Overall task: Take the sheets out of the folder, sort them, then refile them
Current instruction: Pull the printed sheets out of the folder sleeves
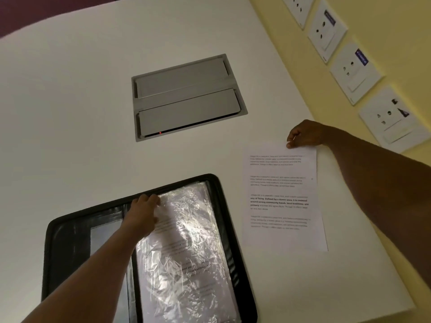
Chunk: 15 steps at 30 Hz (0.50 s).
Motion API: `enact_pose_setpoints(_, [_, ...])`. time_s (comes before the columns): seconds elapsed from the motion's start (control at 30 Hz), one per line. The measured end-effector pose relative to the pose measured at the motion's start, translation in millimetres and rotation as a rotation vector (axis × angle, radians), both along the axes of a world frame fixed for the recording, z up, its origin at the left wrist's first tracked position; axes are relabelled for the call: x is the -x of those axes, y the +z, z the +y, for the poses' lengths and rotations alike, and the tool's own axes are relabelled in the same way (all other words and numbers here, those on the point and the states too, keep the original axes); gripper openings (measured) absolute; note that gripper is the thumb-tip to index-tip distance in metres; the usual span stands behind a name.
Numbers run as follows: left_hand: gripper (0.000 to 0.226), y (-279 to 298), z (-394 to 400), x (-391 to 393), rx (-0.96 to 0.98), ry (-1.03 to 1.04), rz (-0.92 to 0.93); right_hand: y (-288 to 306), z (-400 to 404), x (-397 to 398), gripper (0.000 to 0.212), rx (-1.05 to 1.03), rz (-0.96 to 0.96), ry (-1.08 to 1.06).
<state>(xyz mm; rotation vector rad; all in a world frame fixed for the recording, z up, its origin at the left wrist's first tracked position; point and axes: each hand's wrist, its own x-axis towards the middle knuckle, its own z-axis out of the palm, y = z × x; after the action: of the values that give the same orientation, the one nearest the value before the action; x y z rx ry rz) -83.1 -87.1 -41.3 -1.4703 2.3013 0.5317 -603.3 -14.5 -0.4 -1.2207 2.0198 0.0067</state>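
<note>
We pinch the sheet (283, 197) by its far edge with right fingers (291, 143) to lay it beside the folder (224, 229), while left fingers (151, 200) clamp the plastic sleeve (186, 252) top, steadying it.

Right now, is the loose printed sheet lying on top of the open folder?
No, the sheet lies on the white table, beside the folder, pinched by the right hand.

White table (70, 113) with recessed grey hatch (186, 96); yellow socket-lined wall (396, 31).
</note>
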Motion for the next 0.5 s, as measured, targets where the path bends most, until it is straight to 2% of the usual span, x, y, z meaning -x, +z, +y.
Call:
enact_pose_setpoints(0.1, [0.05,4.3,4.4,1.1,0.005,0.007,-0.009,-9.3,0.8,-8.5,0.036,0.06,0.105,-0.018])
enact_pose_setpoints(0.17, [0.05,7.8,5.6,1.2,-0.003,0.007,0.005,-9.6,4.9,-27.0,0.044,0.211,0.204,-0.08])
enact_pose_setpoints(0.27, [0.048,13.3,6.0,1.5,-0.011,0.0,0.037,-7.9,11.0,-84.7,0.033,0.522,0.204,-0.195])
enact_pose_setpoints(0.33, [0.046,15.8,7.9,-0.8,-0.003,-0.013,0.074,-3.8,12.0,-141.5,0.023,0.65,0.119,-0.128])
enact_pose_setpoints(0.43, [0.039,16.6,12.1,-6.7,0.014,-0.056,0.146,4.2,12.5,-226.1,0.014,0.741,0.0,-0.054])
enact_pose_setpoints(0.5, [0.027,16.3,14.4,-11.6,0.032,-0.074,0.232,7.0,13.5,-273.6,0.016,0.711,-0.057,-0.068])
